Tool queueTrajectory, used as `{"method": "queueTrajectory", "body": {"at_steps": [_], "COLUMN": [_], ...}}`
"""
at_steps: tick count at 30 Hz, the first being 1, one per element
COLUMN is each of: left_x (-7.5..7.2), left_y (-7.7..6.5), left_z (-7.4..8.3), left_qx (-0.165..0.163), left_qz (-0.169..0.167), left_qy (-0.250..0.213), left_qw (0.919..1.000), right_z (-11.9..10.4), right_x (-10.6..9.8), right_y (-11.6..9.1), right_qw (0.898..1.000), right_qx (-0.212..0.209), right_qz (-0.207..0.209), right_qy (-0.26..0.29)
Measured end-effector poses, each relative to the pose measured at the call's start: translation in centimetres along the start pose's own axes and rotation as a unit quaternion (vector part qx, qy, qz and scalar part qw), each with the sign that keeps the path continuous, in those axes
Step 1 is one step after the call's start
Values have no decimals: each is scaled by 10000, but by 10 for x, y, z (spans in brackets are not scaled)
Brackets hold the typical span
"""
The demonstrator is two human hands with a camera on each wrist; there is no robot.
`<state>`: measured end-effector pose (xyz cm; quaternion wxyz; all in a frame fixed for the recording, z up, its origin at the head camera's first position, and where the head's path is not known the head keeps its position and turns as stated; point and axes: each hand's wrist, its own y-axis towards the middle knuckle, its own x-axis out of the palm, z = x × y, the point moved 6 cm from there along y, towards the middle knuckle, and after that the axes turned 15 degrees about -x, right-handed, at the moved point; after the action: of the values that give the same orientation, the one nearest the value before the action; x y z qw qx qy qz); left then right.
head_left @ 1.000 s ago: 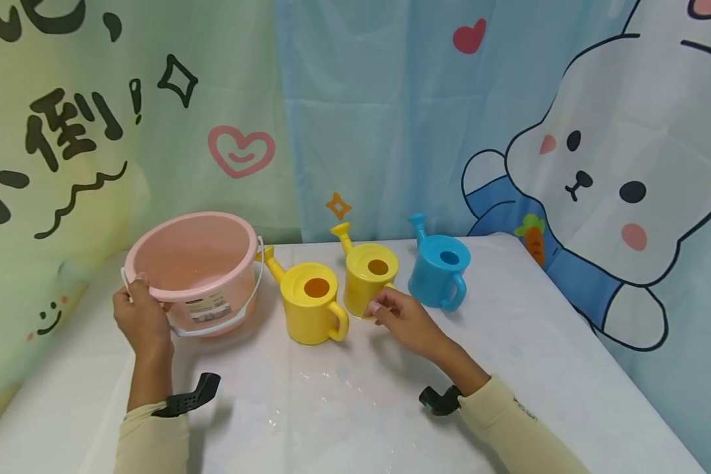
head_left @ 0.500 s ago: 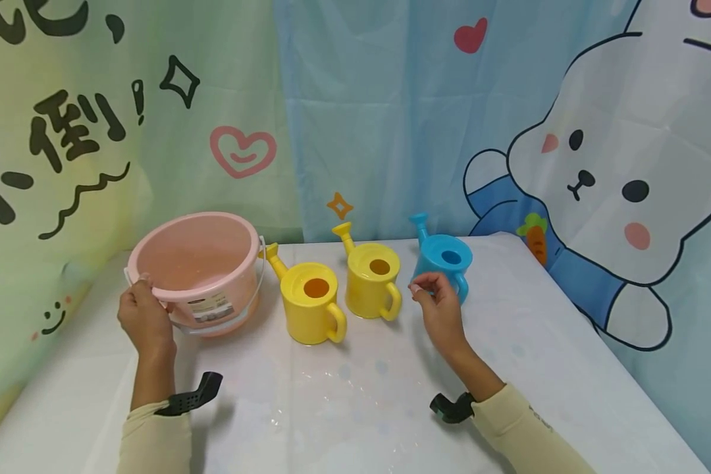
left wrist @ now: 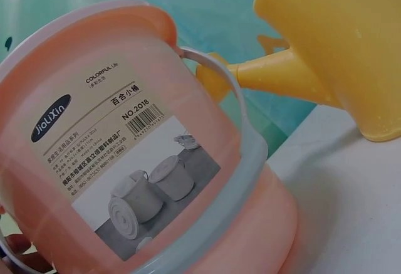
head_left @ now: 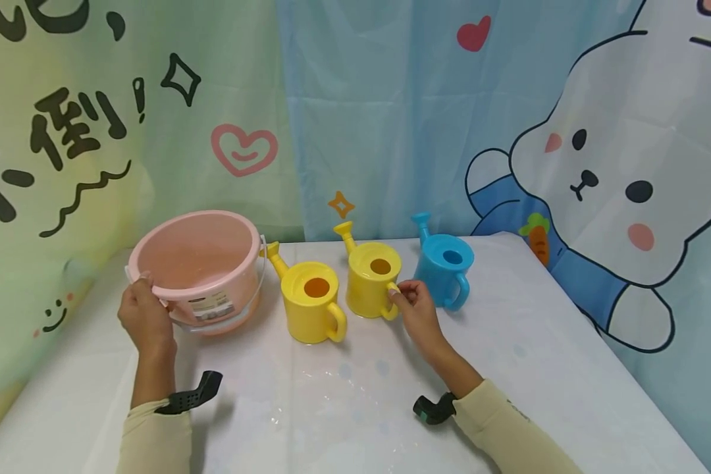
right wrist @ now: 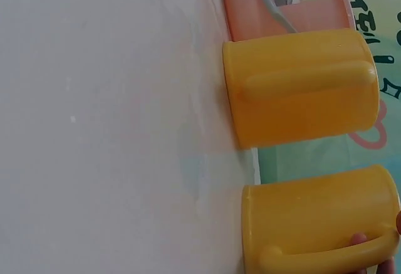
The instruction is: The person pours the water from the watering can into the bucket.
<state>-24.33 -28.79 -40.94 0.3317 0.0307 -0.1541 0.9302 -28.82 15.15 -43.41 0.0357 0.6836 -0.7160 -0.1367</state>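
Note:
My left hand (head_left: 147,317) grips the near left rim of a pink bucket (head_left: 245,289), which has a white handle hanging down and a paper label (left wrist: 125,161) on its side. To its right stands a yellow watering can (head_left: 309,322), spout toward the bucket. A second yellow watering can (head_left: 364,293) is just behind and right of it. My right hand (head_left: 421,316) pinches this second can's handle (right wrist: 326,258), and fingertips (right wrist: 358,239) show behind the handle in the right wrist view. Beyond that hand, a blue watering can (head_left: 435,280) stands upright.
All of these stand toward the back of a table with a white cover (head_left: 308,421). A printed curtain (head_left: 379,118) with a rabbit and hearts hangs right behind the table's back edge.
My right hand moved right from the middle yellow watering can to in front of the blue one, then came back left onto the yellow can's handle. My left hand stays on the bucket.

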Motion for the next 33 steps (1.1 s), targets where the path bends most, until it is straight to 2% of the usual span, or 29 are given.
{"method": "queueTrajectory", "body": {"at_steps": [5, 8, 14, 20, 27, 33], "left_x": [-1, -1, 0, -1, -1, -1], "left_y": [-1, -1, -1, -2, -2, -2], "left_z": [0, 0, 0, 1, 0, 1], "left_qx": [12, 9, -26, 51, 58, 77], "left_qz": [-3, 25, 24, 41, 34, 26], "left_qy": [33, 116, 168, 160, 229, 198], "left_qw": [10000, 9999, 9999, 9999, 9997, 9998], "right_z": [9, 11, 9, 7, 1, -5], "right_x": [5, 7, 9, 10, 5, 0], "right_y": [1, 1, 2, 6, 11, 15], "right_qw": [9989, 9974, 9962, 9966, 9983, 9956], "right_qx": [272, 265, 200, 135, -124, -325], "right_qz": [-380, -653, -845, -788, -475, -204], "right_qy": [5, -123, -88, -189, -322, -858]}}
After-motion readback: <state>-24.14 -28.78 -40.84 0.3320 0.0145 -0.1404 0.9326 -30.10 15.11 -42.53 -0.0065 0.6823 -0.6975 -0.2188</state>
